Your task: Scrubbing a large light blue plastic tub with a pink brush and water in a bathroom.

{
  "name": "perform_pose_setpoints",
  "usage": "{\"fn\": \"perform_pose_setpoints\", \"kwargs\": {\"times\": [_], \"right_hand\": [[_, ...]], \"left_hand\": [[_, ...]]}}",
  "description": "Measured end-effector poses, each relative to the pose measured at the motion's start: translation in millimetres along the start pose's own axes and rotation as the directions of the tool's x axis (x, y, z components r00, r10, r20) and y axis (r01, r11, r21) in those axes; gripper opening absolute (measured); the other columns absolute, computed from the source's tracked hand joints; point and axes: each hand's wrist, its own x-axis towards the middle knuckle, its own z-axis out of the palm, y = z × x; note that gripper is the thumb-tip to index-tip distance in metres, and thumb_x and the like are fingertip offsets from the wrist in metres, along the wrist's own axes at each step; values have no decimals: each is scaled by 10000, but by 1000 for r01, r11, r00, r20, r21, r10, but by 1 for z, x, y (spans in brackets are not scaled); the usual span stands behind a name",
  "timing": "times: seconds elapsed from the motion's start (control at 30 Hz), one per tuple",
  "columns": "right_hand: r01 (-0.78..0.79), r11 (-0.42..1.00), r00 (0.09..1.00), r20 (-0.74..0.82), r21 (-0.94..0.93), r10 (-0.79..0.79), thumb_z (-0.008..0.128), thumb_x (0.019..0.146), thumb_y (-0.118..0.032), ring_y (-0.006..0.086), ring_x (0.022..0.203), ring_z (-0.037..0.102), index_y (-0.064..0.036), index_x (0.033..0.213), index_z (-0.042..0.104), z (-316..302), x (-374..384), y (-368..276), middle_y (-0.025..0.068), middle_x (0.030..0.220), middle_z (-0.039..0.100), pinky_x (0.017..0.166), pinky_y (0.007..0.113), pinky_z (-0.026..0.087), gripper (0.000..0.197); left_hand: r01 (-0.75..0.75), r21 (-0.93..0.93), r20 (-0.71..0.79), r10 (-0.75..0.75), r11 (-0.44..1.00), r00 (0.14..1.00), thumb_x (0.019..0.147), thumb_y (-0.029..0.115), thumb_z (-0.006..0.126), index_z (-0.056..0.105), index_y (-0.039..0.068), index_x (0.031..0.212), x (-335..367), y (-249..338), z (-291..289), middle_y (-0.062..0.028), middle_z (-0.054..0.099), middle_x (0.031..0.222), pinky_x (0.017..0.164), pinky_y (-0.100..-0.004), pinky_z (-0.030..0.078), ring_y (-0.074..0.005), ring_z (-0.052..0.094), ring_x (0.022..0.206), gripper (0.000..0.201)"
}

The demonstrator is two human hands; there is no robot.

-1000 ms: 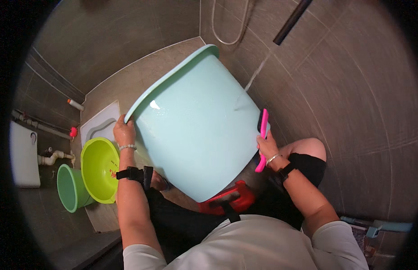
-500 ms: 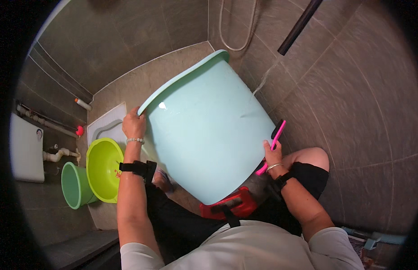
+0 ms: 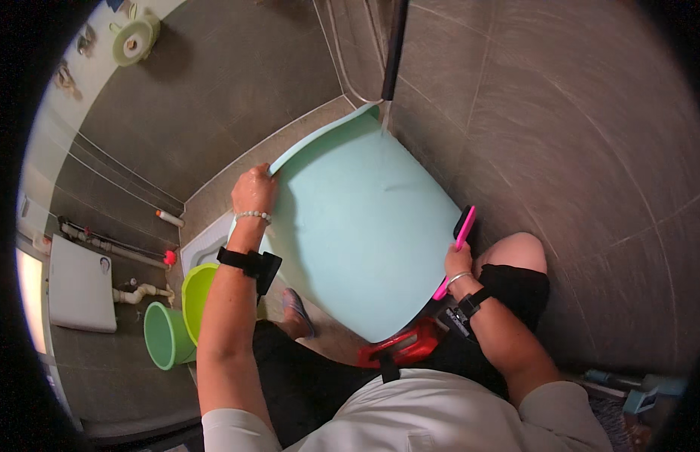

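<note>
A large pale blue-green plastic tub (image 3: 357, 226) lies tilted in front of me, its outer wall facing up and its rim toward the far left. My left hand (image 3: 253, 190) is closed around that rim. At the tub's lower right side, my right hand (image 3: 458, 261) grips a pink scrubbing brush (image 3: 465, 230) with a dark head. The brush is beside the tub's edge; whether it touches the wall is hard to tell. From a black pipe (image 3: 395, 53) above, a thin stream of water falls at the far end of the tub. The tub's inside is hidden.
A red plastic stool (image 3: 421, 339) is by the tub's near end. Left of my forearm stand a lime-green basin (image 3: 195, 297) and a green bucket (image 3: 160, 337), near white drain pipes (image 3: 143, 292). Grey tiled walls close in behind and at right.
The view has swung, so the basin, bucket and walls sit farther right in it. Water now falls nearer the tub's far rim. Both hands keep their holds.
</note>
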Motion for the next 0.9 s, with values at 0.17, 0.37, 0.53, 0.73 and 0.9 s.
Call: {"fn": "perform_pose_setpoints", "kwargs": {"times": [0.17, 0.37, 0.53, 0.73, 0.9], "right_hand": [[-158, 987, 987, -15, 42, 159, 490, 755, -121, 339, 885, 539, 4, 980, 502, 15, -49, 12, 186, 924, 563, 758, 399, 428, 257], [-491, 838, 809, 482, 238, 338, 320, 786, -153, 345, 623, 536, -53, 997, 478, 58, -13, 75, 165, 836, 510, 417, 439, 439, 282], [-414, 902, 754, 599, 118, 268, 365, 773, -129, 313, 663, 561, -28, 858, 540, 69, 4, 32, 177, 829, 541, 516, 404, 476, 220], [-154, 988, 799, 588, 2, 124, 367, 758, -121, 283, 695, 581, 16, 773, 594, 104, 24, 23, 210, 797, 589, 558, 415, 433, 265], [-451, 882, 659, 718, 140, 223, 337, 765, -107, 266, 660, 534, 7, 764, 545, 117, 52, 14, 192, 760, 545, 551, 439, 383, 237]], "left_hand": [[-189, 97, -47, 194, 977, 980, 716, 224, 542, 594, 100, 765, -5, 22, -37, -146, 592, 710, 598, -401, 468, -318, 579, 690, 143], [-303, 181, -72, 320, 936, 945, 696, 219, 549, 593, 104, 734, 4, 53, -58, -158, 579, 653, 549, -400, 464, -324, 576, 637, 128], [-219, 201, -102, 242, 955, 965, 685, 253, 564, 591, 113, 696, 12, 24, -33, -150, 569, 617, 529, -402, 453, -323, 570, 609, 143], [-150, 173, -146, 176, 973, 974, 664, 251, 582, 617, 135, 736, 18, 2, -8, -125, 573, 619, 542, -382, 454, -308, 567, 602, 141], [-169, 73, -179, 180, 983, 967, 630, 200, 595, 620, 137, 738, 27, 3, 8, -105, 580, 641, 545, -366, 455, -291, 568, 607, 128]]}}
